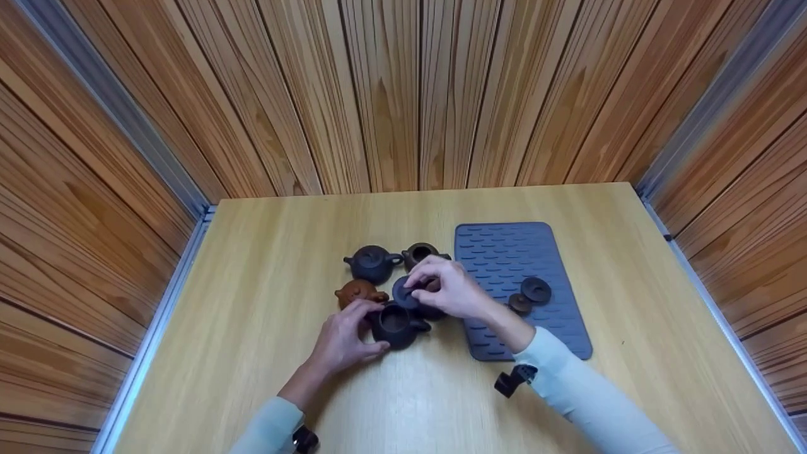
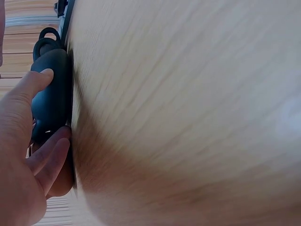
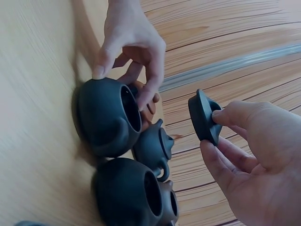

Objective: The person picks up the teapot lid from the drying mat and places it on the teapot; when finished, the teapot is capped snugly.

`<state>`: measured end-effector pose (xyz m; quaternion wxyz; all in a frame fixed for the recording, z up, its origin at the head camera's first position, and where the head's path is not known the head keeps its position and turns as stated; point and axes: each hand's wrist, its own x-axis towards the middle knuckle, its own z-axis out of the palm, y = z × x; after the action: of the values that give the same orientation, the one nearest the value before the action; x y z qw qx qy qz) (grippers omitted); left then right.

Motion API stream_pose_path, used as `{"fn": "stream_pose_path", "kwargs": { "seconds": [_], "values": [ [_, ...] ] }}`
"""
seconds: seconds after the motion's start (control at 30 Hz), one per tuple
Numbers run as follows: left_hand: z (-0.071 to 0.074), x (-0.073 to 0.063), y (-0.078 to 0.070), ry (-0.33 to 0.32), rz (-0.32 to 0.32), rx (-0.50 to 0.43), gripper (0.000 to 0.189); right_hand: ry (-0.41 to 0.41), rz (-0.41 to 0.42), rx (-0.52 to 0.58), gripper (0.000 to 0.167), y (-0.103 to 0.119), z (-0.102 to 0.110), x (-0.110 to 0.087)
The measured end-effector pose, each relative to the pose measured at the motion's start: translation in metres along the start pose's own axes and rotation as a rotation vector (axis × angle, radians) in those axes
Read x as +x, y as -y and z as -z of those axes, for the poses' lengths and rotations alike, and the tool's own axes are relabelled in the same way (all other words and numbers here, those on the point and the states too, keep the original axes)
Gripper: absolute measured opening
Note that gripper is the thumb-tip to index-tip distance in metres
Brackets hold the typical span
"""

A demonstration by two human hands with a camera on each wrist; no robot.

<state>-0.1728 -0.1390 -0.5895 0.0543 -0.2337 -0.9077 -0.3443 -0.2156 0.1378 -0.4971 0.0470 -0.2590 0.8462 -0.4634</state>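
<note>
My left hand [image 1: 340, 339] holds a black lidless teapot [image 1: 398, 340] at the front of a cluster, thumb on one side and fingers on the other. Its opening faces up. With my right hand [image 1: 452, 291] I pinch a round black lid [image 3: 201, 117] by its knob. In the right wrist view the lid is in the air, apart from the teapots. Beneath the right hand, another dark teapot [image 3: 120, 193] stands with an uncovered opening, partly hidden in the head view. A reddish-brown teapot [image 1: 358, 291] sits just behind my left fingers.
A black teapot [image 1: 371, 263] with its lid on and a small dark open teapot [image 1: 416, 252] stand at the back of the cluster. To the right lies a grey textured mat [image 1: 504, 246], bearing a black lid [image 1: 536, 290] and a smaller brown lid [image 1: 520, 304].
</note>
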Motion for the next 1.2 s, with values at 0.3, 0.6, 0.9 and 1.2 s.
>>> {"fn": "stream_pose_path", "kwargs": {
  "seconds": [0.3, 0.6, 0.9, 1.2],
  "values": [
    [-0.001, 0.000, -0.001, 0.005, 0.015, 0.004, 0.066, 0.013, -0.001, -0.010, 0.015, -0.007, -0.018, 0.000],
    [-0.001, -0.001, -0.001, 0.009, 0.027, 0.001, 0.066, 0.053, -0.039, 0.024, 0.012, -0.014, -0.036, -0.003],
    [-0.001, 0.000, -0.002, 0.006, 0.020, 0.005, 0.067, 0.069, -0.055, 0.006, 0.011, -0.021, -0.049, -0.001],
    [-0.001, -0.001, -0.002, -0.007, 0.010, 0.009, 0.067, 0.073, -0.052, -0.047, 0.011, -0.022, -0.052, -0.002]
  ]
}}
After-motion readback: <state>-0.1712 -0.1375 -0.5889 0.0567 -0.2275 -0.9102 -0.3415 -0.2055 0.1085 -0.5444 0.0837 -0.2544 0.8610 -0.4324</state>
